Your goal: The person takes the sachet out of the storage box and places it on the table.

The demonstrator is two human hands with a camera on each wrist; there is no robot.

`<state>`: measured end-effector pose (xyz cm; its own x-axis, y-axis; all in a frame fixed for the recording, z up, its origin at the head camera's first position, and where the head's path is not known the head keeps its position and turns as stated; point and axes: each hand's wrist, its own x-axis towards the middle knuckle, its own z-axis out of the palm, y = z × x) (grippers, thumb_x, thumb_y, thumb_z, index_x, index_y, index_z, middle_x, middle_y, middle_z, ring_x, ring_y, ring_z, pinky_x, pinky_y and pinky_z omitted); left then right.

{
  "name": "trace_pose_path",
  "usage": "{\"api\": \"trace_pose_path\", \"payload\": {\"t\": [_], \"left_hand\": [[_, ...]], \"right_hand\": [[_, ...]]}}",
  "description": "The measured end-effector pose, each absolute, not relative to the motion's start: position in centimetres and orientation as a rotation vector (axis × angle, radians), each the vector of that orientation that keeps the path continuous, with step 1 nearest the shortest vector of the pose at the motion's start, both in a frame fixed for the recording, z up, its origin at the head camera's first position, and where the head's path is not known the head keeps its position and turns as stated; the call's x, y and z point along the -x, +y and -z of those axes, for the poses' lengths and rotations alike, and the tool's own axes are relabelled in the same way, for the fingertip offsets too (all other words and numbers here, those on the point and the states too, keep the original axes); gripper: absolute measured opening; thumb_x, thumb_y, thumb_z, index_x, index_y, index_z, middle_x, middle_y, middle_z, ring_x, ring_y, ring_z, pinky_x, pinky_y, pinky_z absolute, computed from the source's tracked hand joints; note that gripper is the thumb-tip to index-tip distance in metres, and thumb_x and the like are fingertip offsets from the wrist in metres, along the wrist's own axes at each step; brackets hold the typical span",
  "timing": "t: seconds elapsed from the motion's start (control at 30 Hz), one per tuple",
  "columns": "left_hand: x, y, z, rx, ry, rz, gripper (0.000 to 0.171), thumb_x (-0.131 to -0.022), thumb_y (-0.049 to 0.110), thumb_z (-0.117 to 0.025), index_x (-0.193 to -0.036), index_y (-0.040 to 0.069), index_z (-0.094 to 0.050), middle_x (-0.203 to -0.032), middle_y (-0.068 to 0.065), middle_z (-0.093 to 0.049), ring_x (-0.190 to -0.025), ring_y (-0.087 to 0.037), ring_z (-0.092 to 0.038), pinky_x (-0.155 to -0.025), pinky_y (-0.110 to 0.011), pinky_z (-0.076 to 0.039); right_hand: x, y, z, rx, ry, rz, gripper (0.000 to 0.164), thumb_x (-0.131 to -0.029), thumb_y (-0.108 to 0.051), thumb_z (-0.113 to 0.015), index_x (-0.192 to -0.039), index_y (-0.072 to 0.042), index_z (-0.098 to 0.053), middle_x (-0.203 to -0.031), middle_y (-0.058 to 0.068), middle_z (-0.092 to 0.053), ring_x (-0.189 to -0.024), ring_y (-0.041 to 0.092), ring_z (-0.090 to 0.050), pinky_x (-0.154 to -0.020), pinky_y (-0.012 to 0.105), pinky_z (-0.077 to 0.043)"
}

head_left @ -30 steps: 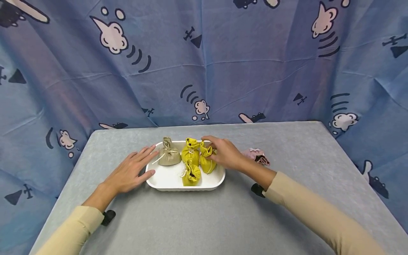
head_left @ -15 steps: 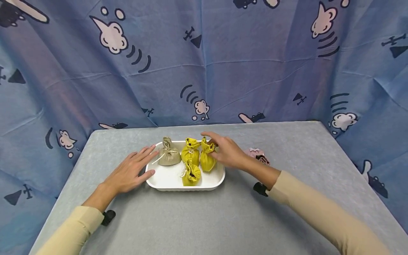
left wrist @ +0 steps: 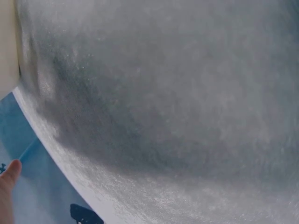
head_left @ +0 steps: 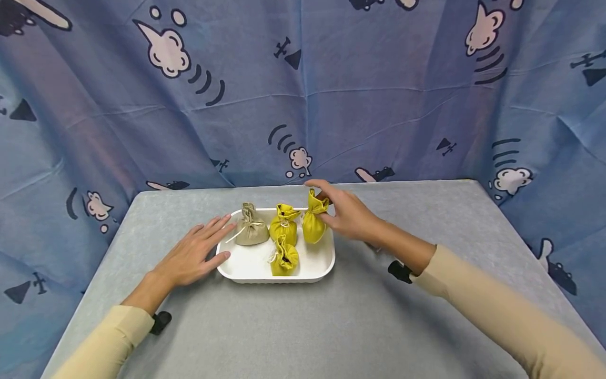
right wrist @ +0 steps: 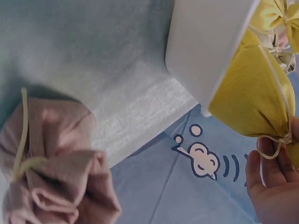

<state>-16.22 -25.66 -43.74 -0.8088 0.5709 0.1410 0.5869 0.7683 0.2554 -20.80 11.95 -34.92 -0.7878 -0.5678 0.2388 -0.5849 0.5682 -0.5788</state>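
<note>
My right hand [head_left: 347, 210] pinches a yellow drawstring pouch [head_left: 314, 223] by its gathered neck, over the right end of a white tray [head_left: 251, 267]. In the right wrist view that yellow pouch [right wrist: 257, 88] hangs beside the tray wall, its cord loop near my fingers [right wrist: 273, 168]. Two more yellow pouches, one behind [head_left: 282, 229] and one in front [head_left: 284, 260], stand mid-tray. At the tray's left sits a beige pouch [head_left: 252, 232] tied with a white cord. My left hand [head_left: 194, 252] lies with straight fingers at the tray's left rim.
A pink pouch [right wrist: 56, 163] lies on the grey table [head_left: 284, 331] right of the tray, mostly hidden behind my right wrist in the head view. A blue printed curtain [head_left: 379, 95] hangs behind the table and along its sides.
My right hand has lifted the right-hand yellow pouch up and to the right, away from the other two. My left hand stays where it was.
</note>
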Motion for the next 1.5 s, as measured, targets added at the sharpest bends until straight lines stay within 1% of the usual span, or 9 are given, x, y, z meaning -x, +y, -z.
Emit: {"api": "trace_pose_path", "payload": {"t": [0.07,0.17,0.27,0.5,0.63,0.8,0.93,1.23,1.5], "left_hand": [[16.2,-25.7,43.7,0.951,-2.902,0.447,0.065,-0.101,0.044,-0.052,-0.157,0.019,-0.032,-0.164,-0.003,-0.023,-0.148,-0.032,-0.026,-0.112,-0.059,-0.026],[16.2,-25.7,43.7,0.95,-2.9,0.445,0.065,-0.101,0.044,-0.052,-0.157,0.019,-0.032,-0.164,-0.003,-0.023,-0.148,-0.032,-0.026,-0.112,-0.059,-0.026],[16.3,-25.7,43.7,0.951,-2.898,0.442,0.065,-0.101,0.045,-0.052,-0.157,0.019,-0.033,-0.164,-0.003,-0.023,-0.148,-0.032,-0.026,-0.112,-0.059,-0.026],[16.2,-25.7,43.7,0.954,-2.896,0.442,0.065,-0.101,0.043,-0.053,-0.157,0.018,-0.033,-0.164,-0.004,-0.024,-0.148,-0.033,-0.027,-0.111,-0.06,-0.027],[16.2,-25.7,43.7,0.952,-2.897,0.443,0.065,-0.101,0.043,-0.052,-0.157,0.018,-0.032,-0.164,-0.004,-0.024,-0.148,-0.033,-0.026,-0.111,-0.059,-0.026],[16.2,-25.7,43.8,0.953,-2.898,0.45,0.065,-0.101,0.044,-0.052,-0.157,0.019,-0.032,-0.164,-0.003,-0.023,-0.148,-0.033,-0.026,-0.111,-0.06,-0.026],[16.2,-25.6,43.8,0.952,-2.896,0.447,0.065,-0.101,0.044,-0.052,-0.157,0.019,-0.033,-0.164,-0.003,-0.023,-0.148,-0.033,-0.027,-0.111,-0.06,-0.027],[16.2,-25.6,43.7,0.952,-2.894,0.45,0.065,-0.101,0.044,-0.052,-0.157,0.018,-0.033,-0.164,-0.004,-0.023,-0.148,-0.033,-0.027,-0.111,-0.059,-0.027],[16.2,-25.6,43.8,0.948,-2.897,0.442,0.065,-0.101,0.044,-0.052,-0.157,0.019,-0.032,-0.164,-0.003,-0.023,-0.147,-0.033,-0.027,-0.111,-0.059,-0.027]], "right_hand": [[20.7,12.1,34.5,-1.02,-2.753,-1.032,0.069,-0.085,0.007,-0.07,-0.146,-0.013,-0.044,-0.111,0.012,-0.07,-0.097,0.023,-0.066,-0.073,0.036,-0.053],[20.7,12.4,34.0,-1.029,-2.749,-1.024,0.07,-0.086,0.007,-0.071,-0.146,-0.014,-0.043,-0.112,0.011,-0.069,-0.102,0.023,-0.066,-0.08,0.037,-0.054],[20.6,12.7,33.6,-1.042,-2.736,-1.015,0.07,-0.085,0.008,-0.072,-0.146,-0.013,-0.043,-0.113,0.011,-0.069,-0.103,0.024,-0.066,-0.086,0.039,-0.055],[20.7,13.4,32.6,-1.052,-2.706,-0.988,0.07,-0.086,0.008,-0.071,-0.147,-0.01,-0.042,-0.113,0.012,-0.069,-0.102,0.024,-0.066,-0.087,0.04,-0.055],[20.9,14.2,32.2,-1.039,-2.696,-0.963,0.069,-0.086,0.007,-0.072,-0.146,-0.008,-0.042,-0.113,0.011,-0.069,-0.102,0.024,-0.065,-0.093,0.043,-0.049],[21.0,15.4,32.1,-1.007,-2.71,-0.953,0.068,-0.087,0.008,-0.071,-0.146,-0.008,-0.042,-0.114,0.012,-0.067,-0.105,0.027,-0.063,-0.096,0.046,-0.048],[21.1,16.3,32.3,-0.983,-2.726,-0.958,0.068,-0.087,0.009,-0.069,-0.147,-0.008,-0.041,-0.115,0.014,-0.067,-0.106,0.028,-0.064,-0.092,0.046,-0.053],[21.0,17.6,33.2,-0.899,-2.818,-0.937,0.069,-0.088,0.008,-0.068,-0.148,-0.01,-0.039,-0.118,0.016,-0.065,-0.109,0.031,-0.063,-0.095,0.051,-0.05],[21.2,18.3,34.6,-0.88,-2.856,-0.944,0.073,-0.085,0.01,-0.071,-0.148,-0.011,-0.039,-0.122,0.017,-0.063,-0.112,0.032,-0.063,-0.094,0.05,-0.051]]}}
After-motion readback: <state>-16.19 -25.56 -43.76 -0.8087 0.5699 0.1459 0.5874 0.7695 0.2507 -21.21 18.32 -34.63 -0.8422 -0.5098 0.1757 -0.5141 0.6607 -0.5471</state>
